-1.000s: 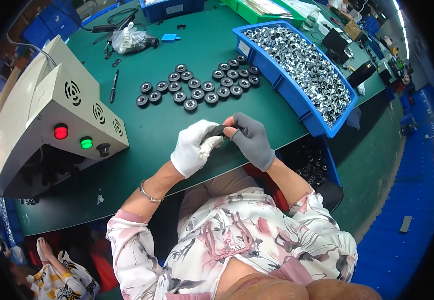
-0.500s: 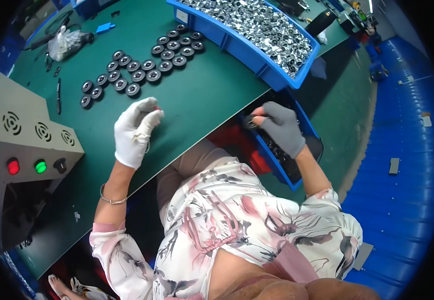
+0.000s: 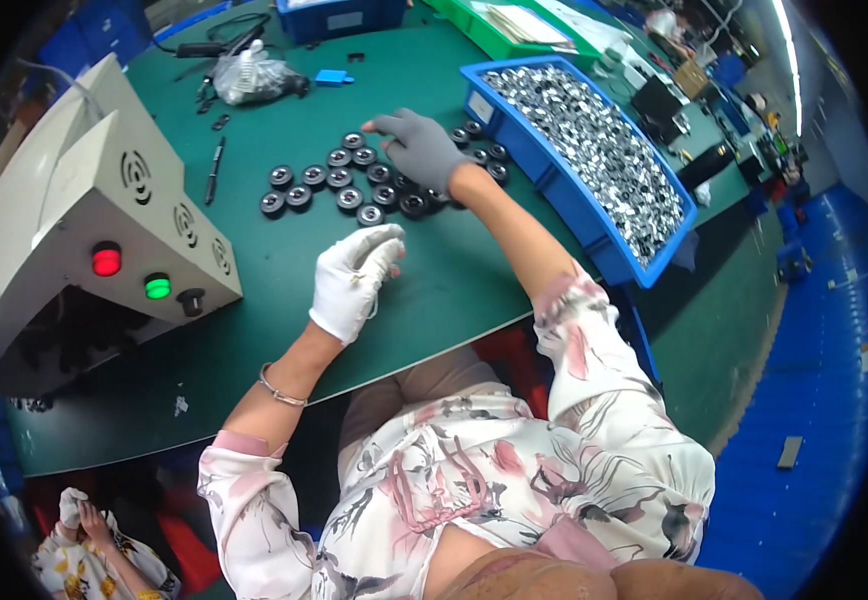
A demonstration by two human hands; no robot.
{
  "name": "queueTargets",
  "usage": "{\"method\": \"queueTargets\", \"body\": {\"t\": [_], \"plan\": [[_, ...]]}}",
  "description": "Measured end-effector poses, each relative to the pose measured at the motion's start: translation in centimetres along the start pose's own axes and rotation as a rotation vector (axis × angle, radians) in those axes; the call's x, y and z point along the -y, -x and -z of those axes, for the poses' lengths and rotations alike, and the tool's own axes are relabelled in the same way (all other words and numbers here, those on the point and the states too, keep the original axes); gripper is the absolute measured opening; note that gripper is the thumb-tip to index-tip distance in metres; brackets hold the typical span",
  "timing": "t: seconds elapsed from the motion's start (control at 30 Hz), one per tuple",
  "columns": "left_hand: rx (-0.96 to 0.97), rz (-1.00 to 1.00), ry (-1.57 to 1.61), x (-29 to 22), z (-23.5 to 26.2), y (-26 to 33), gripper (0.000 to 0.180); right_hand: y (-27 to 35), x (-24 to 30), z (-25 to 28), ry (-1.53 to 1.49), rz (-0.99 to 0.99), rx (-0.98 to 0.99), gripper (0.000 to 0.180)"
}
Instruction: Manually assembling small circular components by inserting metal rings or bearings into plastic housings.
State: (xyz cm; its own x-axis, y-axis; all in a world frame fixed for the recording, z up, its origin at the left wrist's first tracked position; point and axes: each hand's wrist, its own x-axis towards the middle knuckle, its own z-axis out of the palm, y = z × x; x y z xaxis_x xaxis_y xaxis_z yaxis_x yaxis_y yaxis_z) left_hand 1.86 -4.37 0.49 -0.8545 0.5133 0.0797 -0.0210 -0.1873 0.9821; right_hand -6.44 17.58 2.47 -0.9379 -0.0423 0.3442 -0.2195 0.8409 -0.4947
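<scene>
Over the far side of a group of round black wheels (image 3: 371,215) with silvery centres, my right hand (image 3: 419,150) in a grey glove stretches out to the left. Its bare fingertips are apart, close beside a black wheel (image 3: 354,140). The palm and forearm cover some of the wheels behind. Nearer to me, my left hand (image 3: 352,285) in a white glove is loosely curled over the green table (image 3: 434,300). A gap shows between its thumb and fingers, and I see nothing held there.
A blue bin (image 3: 554,195) of shiny metal parts stands at the right. On the left is a beige machine (image 3: 94,215) with a red and a green button. A pen (image 3: 216,170), a plastic bag (image 3: 251,80) and a green tray (image 3: 514,30) lie farther off. Another person sits at lower left.
My right hand has gone from the lower bin at the right, where it held a black wheel, to above the wheels on the table. The view has turned; my left hand keeps its curl.
</scene>
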Motion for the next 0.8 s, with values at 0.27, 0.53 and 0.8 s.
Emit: {"method": "queueTargets", "body": {"t": [0.27,0.53,0.8], "plan": [[0.038,0.023,-0.036,0.4,-0.5,-0.3,0.019,-9.0,-1.2,-2.1,-0.019,-0.070,0.585,0.040],[-0.347,-0.389,-0.463,-1.2,0.1,-0.8,0.057,2.9,3.1,2.9,-0.915,-0.245,0.307,0.047],[-0.101,-0.704,-0.660,-1.1,0.5,-0.6,0.054,11.9,8.2,2.3,-1.629,-0.429,0.223,0.034]]}}
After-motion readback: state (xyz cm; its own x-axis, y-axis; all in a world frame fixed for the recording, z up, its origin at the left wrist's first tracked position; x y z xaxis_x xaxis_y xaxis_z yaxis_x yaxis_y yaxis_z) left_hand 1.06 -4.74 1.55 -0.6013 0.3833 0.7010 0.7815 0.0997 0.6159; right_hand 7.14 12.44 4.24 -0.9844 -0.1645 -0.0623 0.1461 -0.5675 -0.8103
